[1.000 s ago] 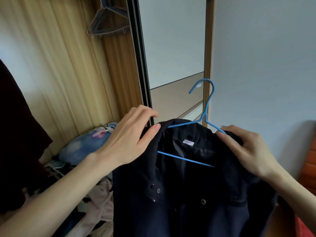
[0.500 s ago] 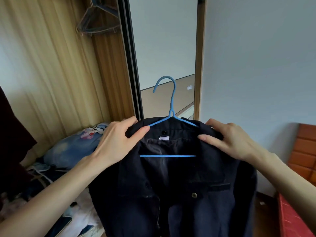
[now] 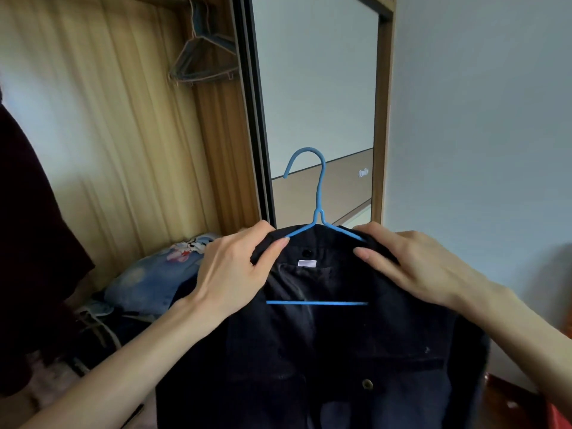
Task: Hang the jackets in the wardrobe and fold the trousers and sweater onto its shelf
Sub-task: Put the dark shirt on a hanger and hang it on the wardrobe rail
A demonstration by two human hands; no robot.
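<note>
A dark navy jacket (image 3: 325,360) hangs on a blue wire hanger (image 3: 318,193), held up in front of me. My left hand (image 3: 235,270) grips the jacket's left shoulder at the collar, thumb over the hanger's arm. My right hand (image 3: 414,267) holds the right shoulder the same way, fingers over the fabric. The hanger's hook stands upright and free above the collar. The open wardrobe (image 3: 130,125) with its wood-grain back wall is to the left.
Several empty hangers (image 3: 201,60) hang high in the wardrobe. A dark red garment (image 3: 28,243) hangs at the far left. Blue patterned bedding (image 3: 161,274) and loose clothes lie on the wardrobe floor. A mirrored sliding door (image 3: 315,97) stands straight ahead, a plain wall to the right.
The jacket has been levelled and centred on the hanger; the hook went from tilted right to upright. Both hands shifted to the two shoulders and the view tilted upward slightly.
</note>
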